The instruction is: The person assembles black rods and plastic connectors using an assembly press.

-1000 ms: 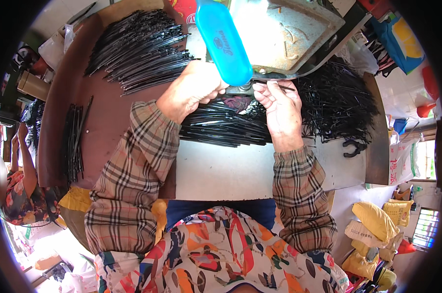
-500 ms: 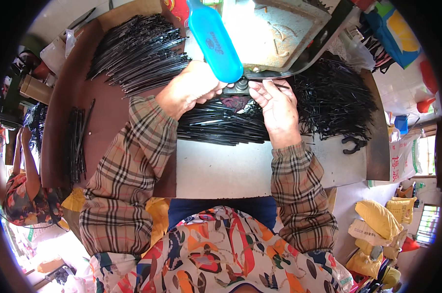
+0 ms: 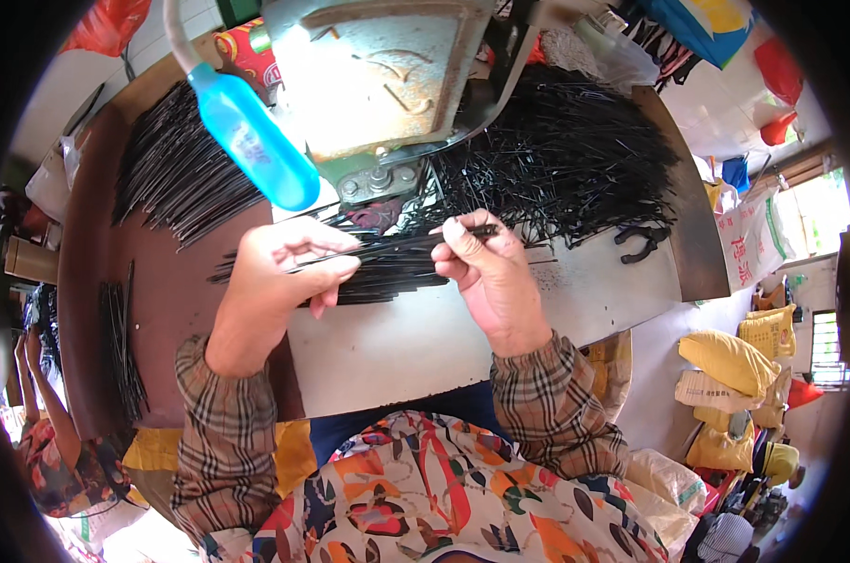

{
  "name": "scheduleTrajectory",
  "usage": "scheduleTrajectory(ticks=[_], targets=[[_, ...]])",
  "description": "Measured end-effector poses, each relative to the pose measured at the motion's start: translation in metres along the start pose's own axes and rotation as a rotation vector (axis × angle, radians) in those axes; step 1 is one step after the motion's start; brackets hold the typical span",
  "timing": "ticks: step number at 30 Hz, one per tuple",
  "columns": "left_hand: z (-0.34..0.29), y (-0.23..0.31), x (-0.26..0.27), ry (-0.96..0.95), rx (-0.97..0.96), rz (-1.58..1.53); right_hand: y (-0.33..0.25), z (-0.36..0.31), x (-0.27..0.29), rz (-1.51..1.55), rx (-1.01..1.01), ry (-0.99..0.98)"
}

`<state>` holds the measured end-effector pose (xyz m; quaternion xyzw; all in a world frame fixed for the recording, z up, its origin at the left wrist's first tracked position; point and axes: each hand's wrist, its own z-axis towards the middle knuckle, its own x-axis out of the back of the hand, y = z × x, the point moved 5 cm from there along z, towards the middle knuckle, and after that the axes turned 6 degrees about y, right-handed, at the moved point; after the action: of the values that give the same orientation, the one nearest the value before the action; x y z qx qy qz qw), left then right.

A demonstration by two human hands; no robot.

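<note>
Fingers [image 3: 464, 242] withdrawn from machine [image 3: 411, 80], pinching strips [image 3: 401, 246]

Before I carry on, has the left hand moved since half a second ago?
Yes. Judged against the machine's bolted metal block, the left hand has come back toward the person's body; it was right beside the block.

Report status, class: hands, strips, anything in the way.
Right hand pinching black strips. Left hand near their left end, grip unclear. No visible obstruction; blue fitting beyond left hand.
</note>
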<state>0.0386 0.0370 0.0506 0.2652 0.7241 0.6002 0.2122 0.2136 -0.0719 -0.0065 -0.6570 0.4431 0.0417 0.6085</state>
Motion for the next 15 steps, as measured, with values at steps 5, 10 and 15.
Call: scheduleTrajectory(ticks=[5,10,15], targets=[[-0.011,-0.023,0.016,0.089,-0.088,-0.392,-0.022,-0.027,-0.025,-0.555,0.296,-0.06],[-0.022,-0.022,0.027,0.179,-0.15,-0.635,-0.077,-0.089,-0.064,-0.465,0.861,-0.397],[-0.029,-0.019,0.006,0.096,0.047,-0.94,-0.098,-0.139,-0.106,0.061,0.478,-1.095]])
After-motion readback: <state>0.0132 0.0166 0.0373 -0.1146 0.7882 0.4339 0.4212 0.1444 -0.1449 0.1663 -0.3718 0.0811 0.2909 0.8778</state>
